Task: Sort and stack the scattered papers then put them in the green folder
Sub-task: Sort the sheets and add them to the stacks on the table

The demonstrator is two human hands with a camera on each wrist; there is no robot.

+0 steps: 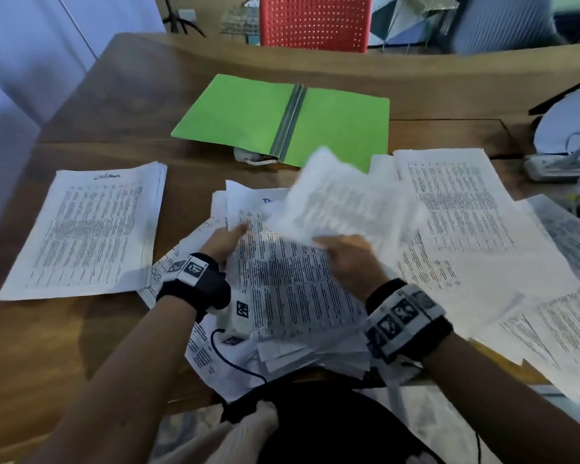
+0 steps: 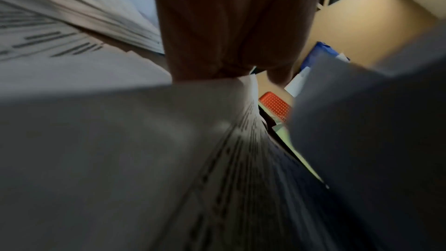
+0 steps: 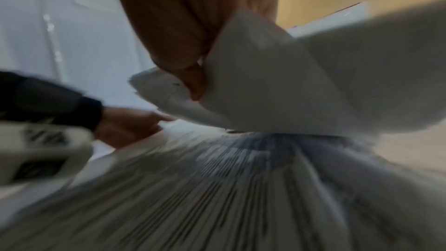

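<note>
The green folder [image 1: 282, 118] lies open and flat at the back of the wooden table [image 1: 114, 105]. A squared stack of printed papers [image 1: 87, 229] sits at the left. Loose printed sheets [image 1: 466, 209] are strewn across the middle and right. My right hand [image 1: 345, 252] pinches a blurred bundle of sheets [image 1: 342, 202] raised above the middle pile; thumb and paper [image 3: 265, 83] fill the right wrist view. My left hand [image 1: 226, 239] grips the left edge of the middle pile's top sheet [image 1: 282, 279], thumb on top. The left wrist view shows that sheet [image 2: 144, 140] under the palm.
A red perforated chair [image 1: 315, 21] stands behind the table. A white device with cables [image 1: 563, 162] sits at the right edge. A small white object [image 1: 255, 159] pokes out from under the folder's front edge. Some sheets overhang the near table edge.
</note>
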